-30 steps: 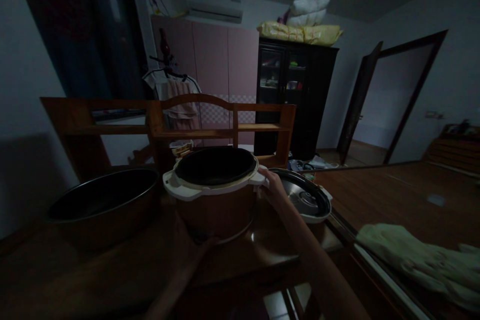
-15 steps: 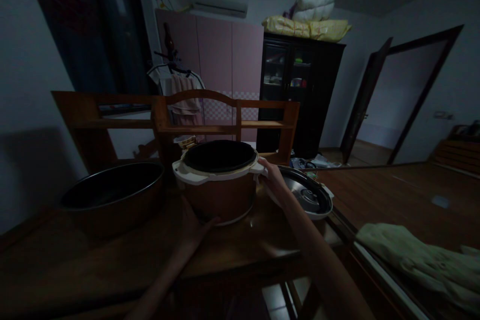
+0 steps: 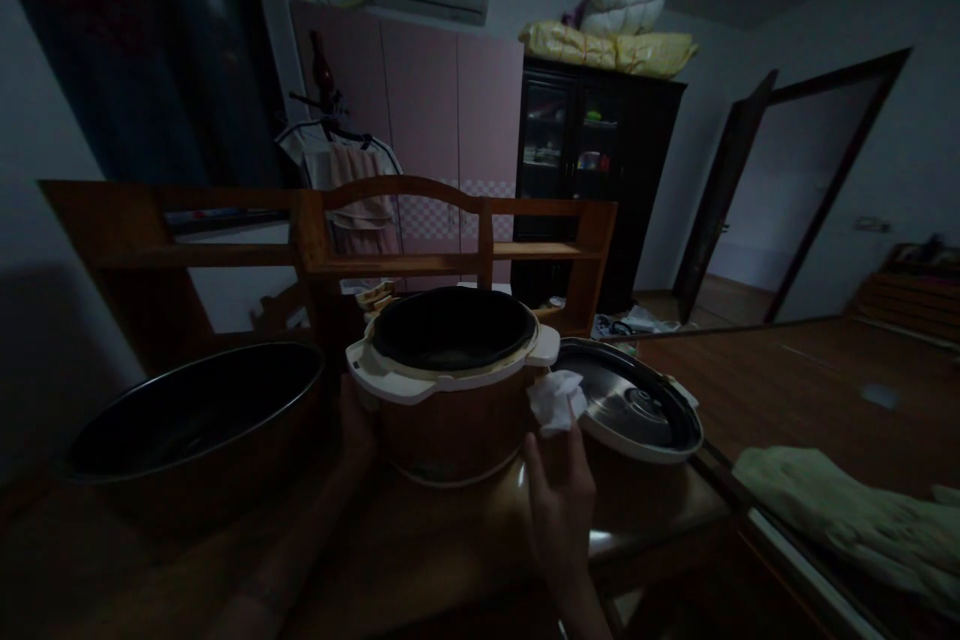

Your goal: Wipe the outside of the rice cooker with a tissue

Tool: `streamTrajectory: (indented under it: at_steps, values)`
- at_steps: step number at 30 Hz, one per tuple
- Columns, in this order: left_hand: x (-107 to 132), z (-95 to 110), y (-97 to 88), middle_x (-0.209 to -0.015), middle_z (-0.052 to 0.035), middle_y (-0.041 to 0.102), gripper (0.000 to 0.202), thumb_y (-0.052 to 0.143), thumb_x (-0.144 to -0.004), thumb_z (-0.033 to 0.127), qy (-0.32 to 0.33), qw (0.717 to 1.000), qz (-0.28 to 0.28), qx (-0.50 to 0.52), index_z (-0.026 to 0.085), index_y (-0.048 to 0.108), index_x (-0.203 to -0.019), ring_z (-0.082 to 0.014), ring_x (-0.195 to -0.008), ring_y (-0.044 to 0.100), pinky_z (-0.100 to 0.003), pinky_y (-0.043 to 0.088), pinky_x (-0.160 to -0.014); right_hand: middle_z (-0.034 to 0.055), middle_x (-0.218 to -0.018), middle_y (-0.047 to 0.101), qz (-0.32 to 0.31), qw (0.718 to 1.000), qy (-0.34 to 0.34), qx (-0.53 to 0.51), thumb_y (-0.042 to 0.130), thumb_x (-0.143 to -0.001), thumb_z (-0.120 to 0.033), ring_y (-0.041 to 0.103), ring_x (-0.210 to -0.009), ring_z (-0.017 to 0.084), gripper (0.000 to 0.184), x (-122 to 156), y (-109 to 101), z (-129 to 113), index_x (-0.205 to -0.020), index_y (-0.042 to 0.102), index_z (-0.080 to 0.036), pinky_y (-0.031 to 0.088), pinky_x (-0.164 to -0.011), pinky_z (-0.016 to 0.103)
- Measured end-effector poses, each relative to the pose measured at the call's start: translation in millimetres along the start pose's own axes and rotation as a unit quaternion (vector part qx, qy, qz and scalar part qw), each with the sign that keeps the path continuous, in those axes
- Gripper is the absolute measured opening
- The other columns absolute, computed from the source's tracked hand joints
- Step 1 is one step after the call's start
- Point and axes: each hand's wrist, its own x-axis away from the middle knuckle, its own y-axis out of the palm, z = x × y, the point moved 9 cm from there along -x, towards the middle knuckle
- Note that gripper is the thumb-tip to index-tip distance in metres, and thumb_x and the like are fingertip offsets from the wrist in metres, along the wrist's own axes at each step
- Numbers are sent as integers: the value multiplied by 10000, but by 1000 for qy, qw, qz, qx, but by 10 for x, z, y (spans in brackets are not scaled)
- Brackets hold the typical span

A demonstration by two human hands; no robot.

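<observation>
A brown cooker pot with a cream rim and a dark inner bowl stands on the wooden table. My right hand pinches a crumpled white tissue against the pot's right side, just under the right handle. In the dim light my left hand rests against the pot's left side; whether it grips is unclear. The cooker's lid lies upside down to the right of the pot, its metal inner face up.
A large dark metal basin sits left of the pot. A wooden shelf rack stands behind. A green cloth lies on the bed at right. Wardrobes and a dark cabinet line the far wall.
My right hand left the pot's right handle and now holds a white tissue lower against the pot's side. My left hand moved from the pot's base up to its left side.
</observation>
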Motion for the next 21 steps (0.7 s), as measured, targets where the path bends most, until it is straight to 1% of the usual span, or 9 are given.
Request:
streamTrajectory:
  at_steps: [2,4,6,8,10,12,14,18,21]
  values:
    - [-16,-175,-58,-1482,-104,452,774,113,-929,623,-42,997,5,66,143,263,-1516,-237,-1308,500,-421,454,-1068,109,-1416,524,-10,1000,-19,16,621,-869,-406,512,-1283,282,652,96,202,10,-1458,399,-233,423,-1022,390]
    - [-1,-280,-86,-1505,-97,419,777,94,-927,626,-65,996,-2,64,145,248,-1517,-226,-1321,487,-413,452,-1073,105,-1415,524,-3,1000,-15,16,619,-873,-409,524,-1270,274,659,138,329,25,-1466,382,-247,417,-1032,397]
    - [29,-330,-126,-1498,-82,431,751,100,-934,608,-81,996,12,38,152,286,-1501,-211,-1346,459,-399,430,-1099,107,-1415,523,10,1000,1,6,638,-860,-421,511,-1282,274,675,141,394,24,-1461,389,-242,398,-1053,402]
    - [58,-351,-146,-1468,-57,474,702,159,-939,591,-99,994,31,44,169,369,-1460,-203,-1370,429,-387,394,-1132,113,-1414,525,26,999,23,-17,653,-848,-431,509,-1283,273,682,115,418,11,-1450,410,-222,391,-1056,389]
    - [67,-351,-133,-1464,-34,481,664,204,-941,577,-110,991,35,62,188,405,-1440,-208,-1390,400,-398,355,-1160,114,-1416,526,42,997,48,-49,647,-853,-433,515,-1275,265,674,71,419,9,-1446,418,-209,393,-1051,369]
    - [53,-354,-122,-1498,-15,436,648,220,-945,563,-110,992,29,58,204,375,-1462,-213,-1420,348,-413,312,-1182,108,-1419,525,53,992,73,-84,622,-873,-432,515,-1276,260,645,20,403,25,-1444,424,-208,391,-1053,365]
    - [36,-406,-167,-1526,-16,394,649,231,-945,558,-109,993,38,41,210,336,-1482,-223,-1433,321,-432,286,-1191,98,-1420,526,61,988,89,-115,586,-895,-427,493,-1302,267,602,-22,359,44,-1437,437,-212,386,-1063,384]
    - [25,-615,-259,-1503,-84,424,641,310,-919,563,-118,992,34,-25,175,417,-1419,-268,-1393,385,-486,308,-1162,108,-1379,567,79,980,114,-140,577,-891,-410,520,-1280,295,559,-27,168,104,-1404,491,-205,439,-1015,412]
    - [20,-652,-268,-1467,-112,463,607,350,-905,531,-92,995,20,-32,146,484,-1354,-265,-1366,418,-468,291,-1168,133,-1292,629,86,974,136,-158,607,-863,-408,609,-1171,299,555,28,36,182,-1367,531,-189,516,-908,391]
